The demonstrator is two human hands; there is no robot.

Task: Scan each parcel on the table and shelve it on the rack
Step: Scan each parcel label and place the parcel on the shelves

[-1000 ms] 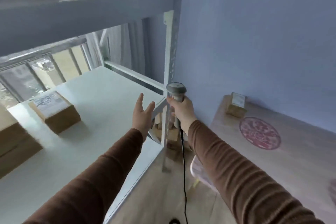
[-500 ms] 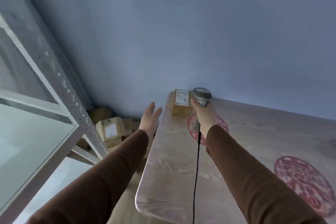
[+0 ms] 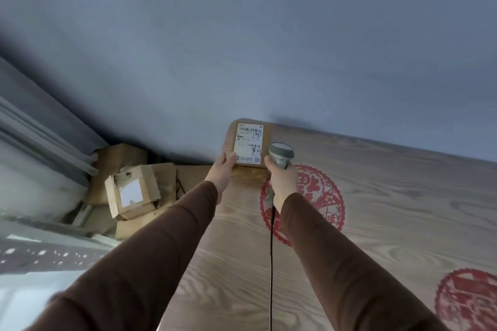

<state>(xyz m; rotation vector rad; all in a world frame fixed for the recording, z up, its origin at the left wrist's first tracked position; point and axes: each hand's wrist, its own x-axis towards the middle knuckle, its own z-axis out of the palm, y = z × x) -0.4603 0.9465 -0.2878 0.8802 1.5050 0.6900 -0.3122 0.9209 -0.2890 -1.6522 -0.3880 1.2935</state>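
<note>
While both sleeved arms extend forward over the table, the wood-grain top carries the work area, with a red circular paper-cut design near its far end and a second red design at the right edge of the view. A blue-grey wall stands directly behind the table. Left of the table, on the floor, lies a pile of cardboard boxes; the nearest one is tilted, has torn flaps and carries a white label, and its contents cannot be seen. A blurred pale rack crosses the lower left corner. The parcel, a small brown carton with a white shipping label and handwritten black marks on top, rests on the far left corner of the table, against the wall. The left hand reaches the parcel's near left corner, thumb on the top face at the label edge; the remaining fingers are hidden, so whether they curl round the carton cannot be told. The right hand is closed round the handle of a grey barcode scanner, whose head is just beside the parcel's near right corner. A black cable hangs from the scanner toward the camera.
</note>
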